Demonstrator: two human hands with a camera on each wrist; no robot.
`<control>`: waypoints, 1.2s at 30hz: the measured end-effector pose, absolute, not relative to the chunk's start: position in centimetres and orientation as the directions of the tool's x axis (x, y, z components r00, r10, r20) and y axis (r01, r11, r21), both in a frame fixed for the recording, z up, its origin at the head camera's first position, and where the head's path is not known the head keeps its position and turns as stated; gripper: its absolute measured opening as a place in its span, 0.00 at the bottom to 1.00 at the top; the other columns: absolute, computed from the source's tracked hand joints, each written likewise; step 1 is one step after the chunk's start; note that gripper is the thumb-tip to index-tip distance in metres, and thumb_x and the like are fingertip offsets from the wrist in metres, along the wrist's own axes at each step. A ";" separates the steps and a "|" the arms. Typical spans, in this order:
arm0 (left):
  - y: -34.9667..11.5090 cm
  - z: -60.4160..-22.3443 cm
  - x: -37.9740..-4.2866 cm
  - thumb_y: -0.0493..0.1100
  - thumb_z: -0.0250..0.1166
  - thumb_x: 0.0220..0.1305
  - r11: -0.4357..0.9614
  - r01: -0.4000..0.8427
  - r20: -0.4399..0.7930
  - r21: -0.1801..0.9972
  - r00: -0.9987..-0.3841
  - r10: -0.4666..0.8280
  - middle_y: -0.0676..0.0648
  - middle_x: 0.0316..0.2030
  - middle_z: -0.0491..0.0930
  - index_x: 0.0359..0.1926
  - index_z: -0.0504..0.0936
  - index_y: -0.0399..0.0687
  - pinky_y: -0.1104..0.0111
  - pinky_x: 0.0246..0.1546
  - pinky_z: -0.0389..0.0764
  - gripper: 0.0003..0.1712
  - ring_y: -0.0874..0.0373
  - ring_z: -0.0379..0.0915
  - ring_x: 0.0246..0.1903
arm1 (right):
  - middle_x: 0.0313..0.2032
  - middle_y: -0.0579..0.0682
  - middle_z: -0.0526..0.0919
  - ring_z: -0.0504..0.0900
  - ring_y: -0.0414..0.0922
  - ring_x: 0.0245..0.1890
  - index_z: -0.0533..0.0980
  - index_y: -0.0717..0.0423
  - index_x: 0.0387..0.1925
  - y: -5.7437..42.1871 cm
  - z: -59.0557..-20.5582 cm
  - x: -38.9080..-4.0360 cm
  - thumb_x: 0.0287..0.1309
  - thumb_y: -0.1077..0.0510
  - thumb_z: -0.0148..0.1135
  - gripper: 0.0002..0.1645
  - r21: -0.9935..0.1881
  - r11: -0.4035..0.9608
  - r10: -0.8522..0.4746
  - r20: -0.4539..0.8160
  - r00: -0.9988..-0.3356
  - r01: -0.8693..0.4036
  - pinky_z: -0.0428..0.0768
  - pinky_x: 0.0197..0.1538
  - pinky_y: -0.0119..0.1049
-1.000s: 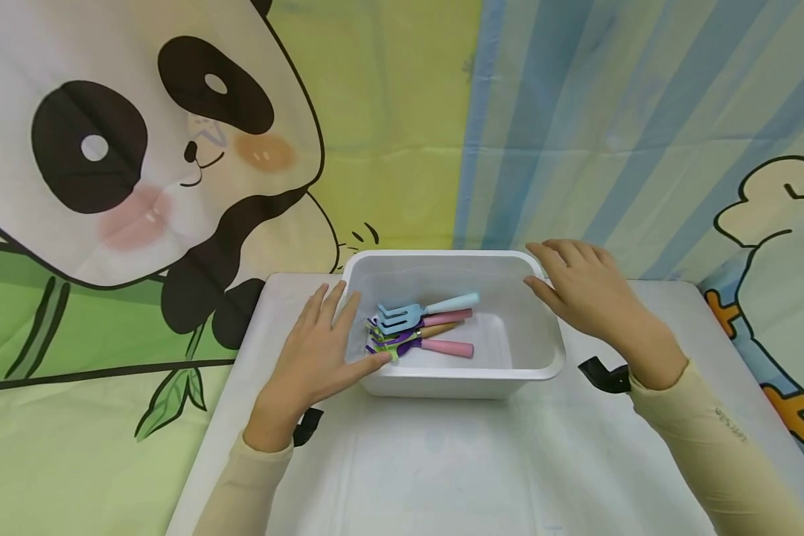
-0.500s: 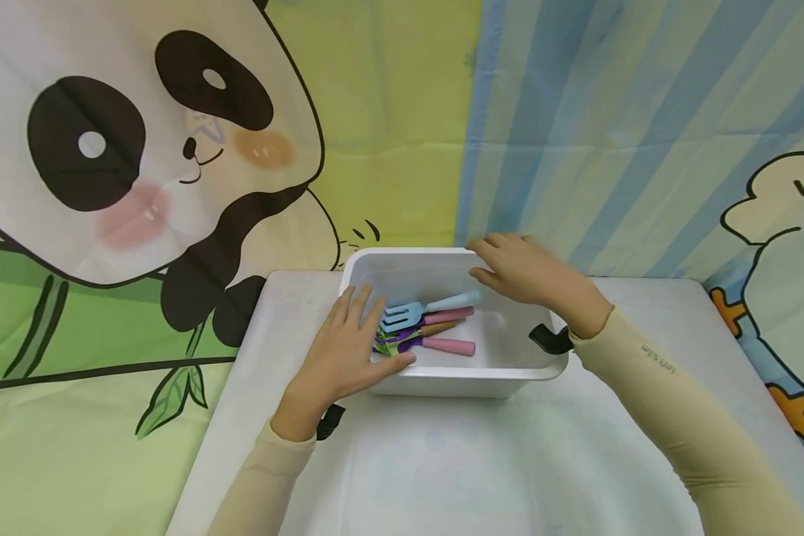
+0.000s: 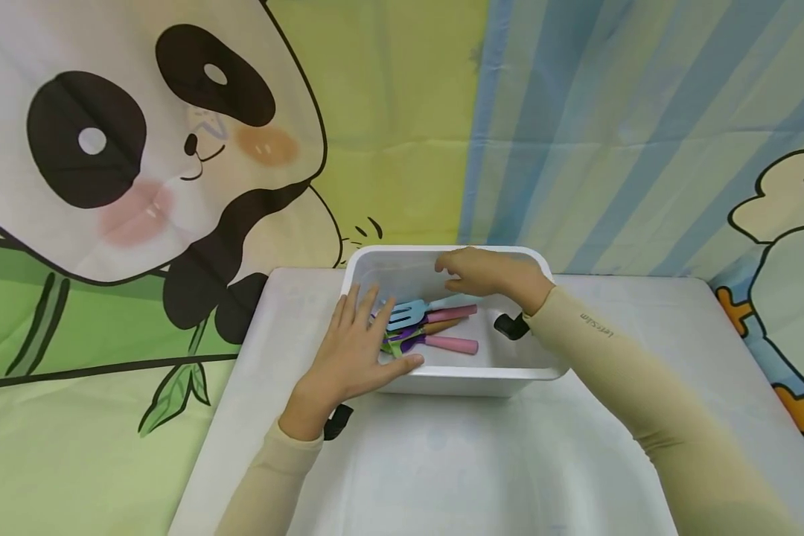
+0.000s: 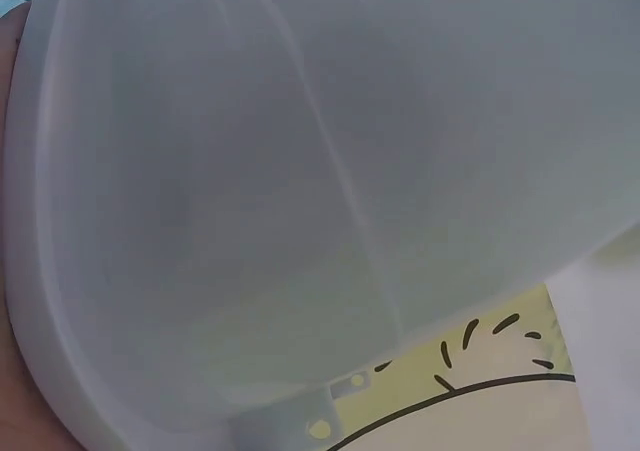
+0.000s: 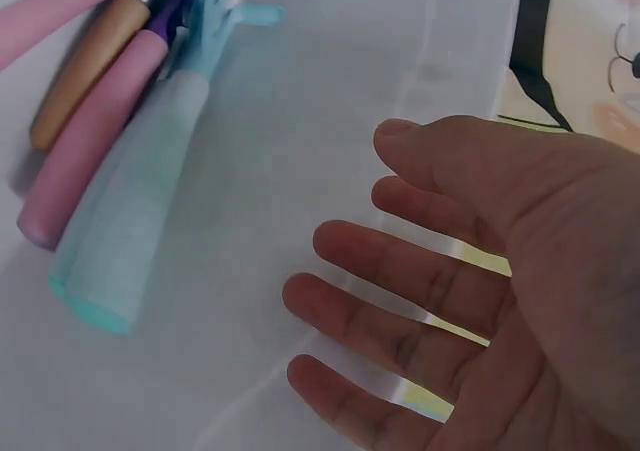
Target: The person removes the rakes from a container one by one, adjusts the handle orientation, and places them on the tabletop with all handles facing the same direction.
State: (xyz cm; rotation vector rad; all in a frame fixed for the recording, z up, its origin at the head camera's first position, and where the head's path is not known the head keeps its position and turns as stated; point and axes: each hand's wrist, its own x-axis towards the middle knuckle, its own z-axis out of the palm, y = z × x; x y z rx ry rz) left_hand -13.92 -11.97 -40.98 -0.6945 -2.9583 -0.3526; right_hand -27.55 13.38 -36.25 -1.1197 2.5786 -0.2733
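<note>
A creased cloth backdrop (image 3: 391,112) printed with a cartoon panda (image 3: 174,179) and an orange-footed figure (image 3: 800,260) rises behind a white-covered bench (image 3: 455,461) in what appears to be a makeshift recording corner, though the kind of building around it cannot be told.

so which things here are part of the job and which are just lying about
Likely part of the job:
white bin, left grip at its rim
light blue fork, nearest the right grip
two pink-handled tools
tan-handled tool

Just surroundings:
panda-print backdrop
white table
</note>
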 end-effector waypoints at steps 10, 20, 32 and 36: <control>-11.9 -41.1 -13.9 0.87 0.37 0.56 0.879 0.438 0.128 0.187 -0.898 0.421 0.37 0.77 0.47 0.76 0.61 0.46 0.47 0.73 0.34 0.63 0.37 0.28 0.76 | 0.48 0.59 0.83 0.82 0.53 0.47 0.78 0.64 0.54 11.6 -39.8 -28.5 0.64 0.61 0.61 0.18 -0.259 0.683 -0.730 -0.283 -0.622 -0.683 0.79 0.54 0.49; -11.9 -41.3 -14.0 0.87 0.36 0.56 0.887 0.428 0.123 0.173 -0.903 0.412 0.38 0.77 0.49 0.76 0.62 0.48 0.47 0.73 0.33 0.63 0.39 0.29 0.76 | 0.51 0.55 0.83 0.81 0.51 0.51 0.82 0.59 0.55 11.0 -42.4 -28.2 0.67 0.60 0.64 0.16 -0.227 0.691 -0.720 -0.302 -0.625 -0.686 0.77 0.58 0.45; -11.9 -41.4 -13.9 0.88 0.36 0.56 0.892 0.419 0.115 0.170 -0.907 0.405 0.39 0.77 0.49 0.76 0.62 0.47 0.48 0.73 0.32 0.63 0.38 0.30 0.76 | 0.39 0.55 0.81 0.79 0.50 0.40 0.81 0.60 0.44 10.5 -43.4 -27.6 0.67 0.54 0.64 0.13 0.006 0.664 -0.722 -0.255 -0.643 -0.748 0.79 0.50 0.46; -11.8 -41.4 -13.9 0.87 0.36 0.56 0.891 0.421 0.121 0.171 -0.906 0.405 0.39 0.77 0.49 0.76 0.62 0.48 0.48 0.73 0.33 0.62 0.38 0.30 0.76 | 0.39 0.54 0.80 0.78 0.49 0.40 0.81 0.60 0.45 10.5 -43.3 -27.6 0.67 0.57 0.64 0.10 -0.037 0.680 -0.714 -0.262 -0.649 -0.733 0.79 0.50 0.45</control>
